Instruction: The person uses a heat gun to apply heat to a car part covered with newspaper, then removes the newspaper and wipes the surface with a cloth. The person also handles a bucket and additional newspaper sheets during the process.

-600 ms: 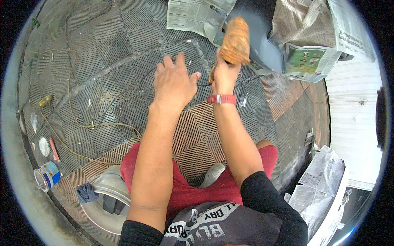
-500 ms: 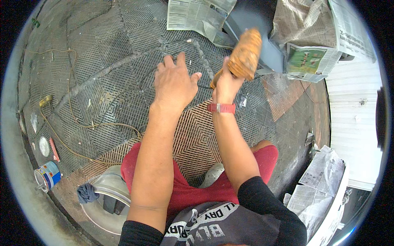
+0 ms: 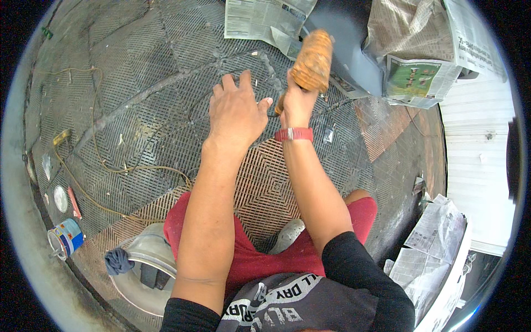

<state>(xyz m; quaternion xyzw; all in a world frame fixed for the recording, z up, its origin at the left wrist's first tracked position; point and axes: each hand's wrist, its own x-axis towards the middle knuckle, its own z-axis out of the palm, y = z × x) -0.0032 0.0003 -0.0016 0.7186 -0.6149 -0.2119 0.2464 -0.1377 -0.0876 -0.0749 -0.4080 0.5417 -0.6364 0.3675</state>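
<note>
My right hand (image 3: 299,106), with a red watch on its wrist, grips a pistol-shaped tool (image 3: 313,62) wrapped in orange-brown tape. The tool's thick body points up and away, and its handle passes into my fist. A dark cord runs near the handle; where it joins is hard to make out. Beyond the tool stands a smooth grey panel (image 3: 362,66) with newspaper (image 3: 271,23) along its left side. I cannot tell whether the tool touches the panel. My left hand (image 3: 237,113) is held out palm down, fingers spread, holding nothing.
Ribbed matting (image 3: 166,110) covers the floor, with a thin hose (image 3: 95,130) across it at left. A can (image 3: 66,239) and a grey round container (image 3: 135,288) with a dark cloth (image 3: 118,261) stand at lower left. Newspaper (image 3: 423,243) covers something at lower right.
My right hand and the taped tool have shifted left and slightly farther away. My left hand has hardly moved.
</note>
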